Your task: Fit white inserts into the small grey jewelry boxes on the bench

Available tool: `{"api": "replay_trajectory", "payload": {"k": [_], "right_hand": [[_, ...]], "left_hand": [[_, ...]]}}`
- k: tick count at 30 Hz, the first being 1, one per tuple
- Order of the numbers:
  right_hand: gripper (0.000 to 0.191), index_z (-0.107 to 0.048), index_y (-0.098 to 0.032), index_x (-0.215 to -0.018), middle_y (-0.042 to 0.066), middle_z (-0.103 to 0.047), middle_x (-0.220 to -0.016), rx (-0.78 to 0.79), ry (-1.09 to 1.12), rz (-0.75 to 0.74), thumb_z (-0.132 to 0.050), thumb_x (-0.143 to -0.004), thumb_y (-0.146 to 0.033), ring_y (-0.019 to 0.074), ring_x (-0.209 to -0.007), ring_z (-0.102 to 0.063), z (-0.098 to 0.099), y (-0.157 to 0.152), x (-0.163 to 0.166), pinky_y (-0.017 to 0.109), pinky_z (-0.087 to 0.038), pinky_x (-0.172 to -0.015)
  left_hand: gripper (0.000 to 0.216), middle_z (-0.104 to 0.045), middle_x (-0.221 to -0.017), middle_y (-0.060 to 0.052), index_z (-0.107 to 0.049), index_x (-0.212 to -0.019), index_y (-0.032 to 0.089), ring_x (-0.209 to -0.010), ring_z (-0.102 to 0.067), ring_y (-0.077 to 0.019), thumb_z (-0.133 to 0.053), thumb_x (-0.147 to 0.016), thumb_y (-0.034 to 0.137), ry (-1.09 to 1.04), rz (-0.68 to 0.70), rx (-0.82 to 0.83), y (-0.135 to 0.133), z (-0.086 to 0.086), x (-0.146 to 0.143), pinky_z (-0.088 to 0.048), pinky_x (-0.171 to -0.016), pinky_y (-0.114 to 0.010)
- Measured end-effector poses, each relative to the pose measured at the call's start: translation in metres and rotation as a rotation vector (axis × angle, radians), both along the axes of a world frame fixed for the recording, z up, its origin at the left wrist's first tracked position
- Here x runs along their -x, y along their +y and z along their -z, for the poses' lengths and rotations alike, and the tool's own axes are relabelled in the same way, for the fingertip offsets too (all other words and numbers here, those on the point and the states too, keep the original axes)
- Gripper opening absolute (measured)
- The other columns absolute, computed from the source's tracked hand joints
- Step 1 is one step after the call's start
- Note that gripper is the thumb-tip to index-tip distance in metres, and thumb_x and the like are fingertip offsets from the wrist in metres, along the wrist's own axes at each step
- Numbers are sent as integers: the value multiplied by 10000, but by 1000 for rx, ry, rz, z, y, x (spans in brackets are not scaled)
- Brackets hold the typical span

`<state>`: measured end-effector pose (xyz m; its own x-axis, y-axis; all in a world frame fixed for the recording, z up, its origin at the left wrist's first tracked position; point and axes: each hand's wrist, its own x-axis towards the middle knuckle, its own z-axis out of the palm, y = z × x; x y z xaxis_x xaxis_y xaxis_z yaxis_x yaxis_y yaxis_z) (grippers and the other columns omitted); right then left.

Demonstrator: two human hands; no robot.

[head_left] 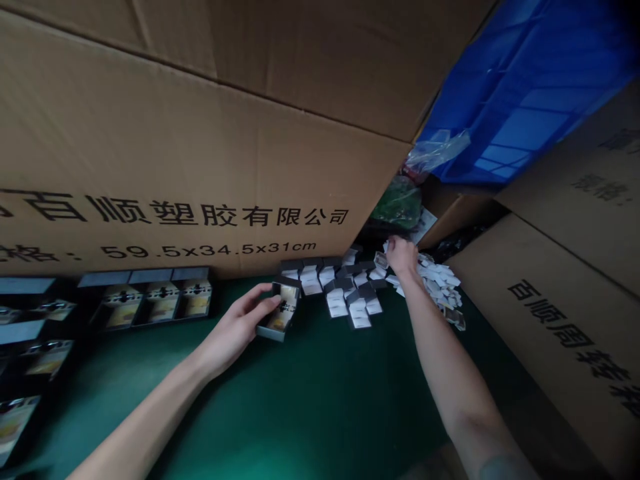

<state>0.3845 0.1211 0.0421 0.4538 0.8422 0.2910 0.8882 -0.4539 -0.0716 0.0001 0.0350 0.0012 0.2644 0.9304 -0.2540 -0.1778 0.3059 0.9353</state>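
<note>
The left hand (239, 327) held a small open grey box (280, 310) on the green tabletop (310, 407), fingers curled along the near side of the box and the thumb stretched toward its raised lid, so the grip was closed around it. A pale card with a dark piece showed inside that box. Just beyond the fingertips, toward the big cardboard carton (200, 147) printed with Chinese characters and the size 59.5x34.5x31cm, stood a cluster of empty open grey boxes (345, 293) with white linings, touching one another in loose rows. The right hand (401, 257) reached farther out, past that cluster, and rested on a heap of small white cards (440, 283) lying at the foot of a second brown carton (560, 327); its fingers were bent down into the heap, but whether they had hold of a card could not be told. Behind the right hand lay a green bundle in clear plastic (397, 200), and above it leaned a blue plastic crate (525, 93). Well to the outer side of the left hand, against the printed carton, a row of three filled boxes (160, 300) sat lids up, with more filled boxes (35, 340) beyond them at the table's edge.
</note>
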Motion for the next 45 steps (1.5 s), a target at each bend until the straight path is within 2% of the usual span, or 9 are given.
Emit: {"api": "replay_trajectory", "payload": {"k": [4,6,8,12,16,23,28,37,45], "right_hand": [[415,-658,-163,-1316,155,-726,-1246,-332,86,-123,-366,-1041,-269,277,-1168,-679,-7,-39,19,393,-488,-1023],[359,-702,-164,-1225,133,-764,-1137,-576,297,-254,-465,-1014,-332,268,-1049,-721,-12,-61,42,397,-544,-954],[349,-684,-193,-1241,96,-780,-1044,-700,570,-400,-526,-999,-389,237,-944,-741,-18,-83,76,365,-592,-839],[291,-675,-227,-1214,75,-769,-1107,-667,1047,-661,-585,-990,-390,194,-919,-742,-21,-111,159,300,-618,-735],[278,-673,-211,-1195,75,-779,-1034,-585,1231,-763,-597,-989,-382,170,-807,-737,4,-117,210,286,-627,-711],[266,-656,-199,-1208,93,-767,-1027,-624,1145,-718,-615,-978,-326,196,-898,-748,37,-122,213,304,-635,-768],[279,-622,-214,-1251,63,-754,-987,-637,1002,-780,-597,-977,-259,171,-868,-733,41,-127,218,280,-624,-757],[308,-609,-231,-1258,41,-748,-954,-705,755,-861,-585,-957,-171,171,-855,-726,44,-128,222,300,-627,-753],[298,-610,-244,-1243,24,-769,-933,-687,658,-865,-593,-957,-163,174,-842,-735,41,-123,209,323,-625,-803]], "left_hand": [[545,-742,-1225,-79,-661,-1314,301,-1098,-725,-258,-812,-806,424,-23,-13,110,0,3,1,-626,-795,-305],[566,-714,-1287,-75,-652,-1342,315,-1138,-707,-243,-815,-806,394,-41,-32,132,0,2,2,-615,-807,-272],[600,-682,-1343,-68,-639,-1368,322,-1116,-710,-225,-822,-797,329,-74,-28,135,-1,0,2,-613,-792,-250],[666,-640,-1387,-76,-606,-1406,294,-979,-720,-203,-794,-774,198,-180,-40,79,-3,-5,-1,-641,-767,-296],[666,-627,-1378,-77,-592,-1404,283,-994,-704,-209,-776,-772,175,-240,-44,21,-8,-6,-4,-649,-816,-344],[735,-582,-1408,-66,-556,-1432,349,-1157,-654,-253,-832,-760,236,-146,51,-38,-10,-2,-4,-616,-932,-416],[826,-631,-1330,-66,-482,-1487,322,-1157,-650,-253,-854,-752,258,-114,112,-92,-10,-2,-6,-602,-944,-407],[723,-724,-1114,-48,-523,-1460,267,-1076,-672,-264,-803,-800,363,-1,85,-181,-13,-5,-8,-590,-927,-401],[695,-647,-1353,-82,-510,-1457,261,-1155,-654,-270,-773,-819,349,-10,44,-192,-12,-7,-12,-564,-990,-430]]}}
